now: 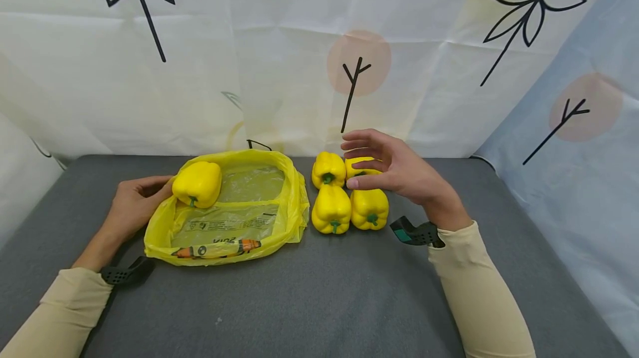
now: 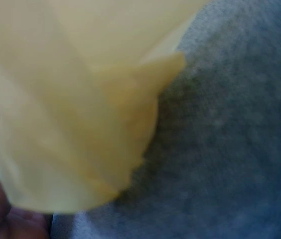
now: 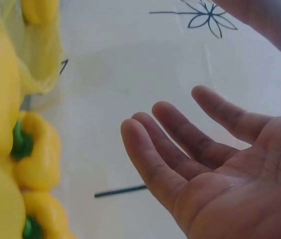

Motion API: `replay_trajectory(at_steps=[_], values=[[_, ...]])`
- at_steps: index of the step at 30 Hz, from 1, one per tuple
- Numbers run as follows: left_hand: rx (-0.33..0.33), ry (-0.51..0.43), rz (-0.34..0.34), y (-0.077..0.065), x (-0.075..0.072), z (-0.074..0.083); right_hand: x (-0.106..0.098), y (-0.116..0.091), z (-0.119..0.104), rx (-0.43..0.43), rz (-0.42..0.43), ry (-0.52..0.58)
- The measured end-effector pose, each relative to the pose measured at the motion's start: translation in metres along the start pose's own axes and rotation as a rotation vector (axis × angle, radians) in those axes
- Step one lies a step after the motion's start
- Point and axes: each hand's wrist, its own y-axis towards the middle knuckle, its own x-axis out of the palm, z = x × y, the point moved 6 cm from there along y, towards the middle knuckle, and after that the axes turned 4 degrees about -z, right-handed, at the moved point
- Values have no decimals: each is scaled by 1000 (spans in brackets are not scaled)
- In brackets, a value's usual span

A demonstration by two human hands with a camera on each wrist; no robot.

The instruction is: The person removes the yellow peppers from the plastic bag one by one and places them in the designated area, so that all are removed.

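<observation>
A yellow plastic bag, its mouth spread wide, lies left of the middle of the table. Inside its left end sits one yellow bell pepper, stem facing the front. At that same end my left hand pinches the bag's rim beside the pepper; its fingertips are partly hidden by the plastic. My right hand hovers over a cluster of yellow bell peppers to the right of the bag. Its fingers are spread and slightly bent, with nothing in them. It partly covers the back right pepper.
The grey cloth-covered table extends to the front and to both sides. Behind it hangs a pale curtain with plant drawings, and a bluish one closes off the right. Each wrist wears a dark strap.
</observation>
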Motion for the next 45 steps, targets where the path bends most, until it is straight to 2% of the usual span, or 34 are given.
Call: replay_trajectory(at_steps=[14, 25, 34, 45], values=[[10, -6, 0, -1, 0, 1, 24, 21, -22, -82, -22, 24], [26, -19, 3, -1, 1, 3, 41, 36, -35, -180, -47, 81], [27, -7, 6, -2, 0, 4, 56, 50, -45, -201, -49, 119], [16, 17, 6, 0, 0, 2, 73, 68, -54, -222, -50, 216]])
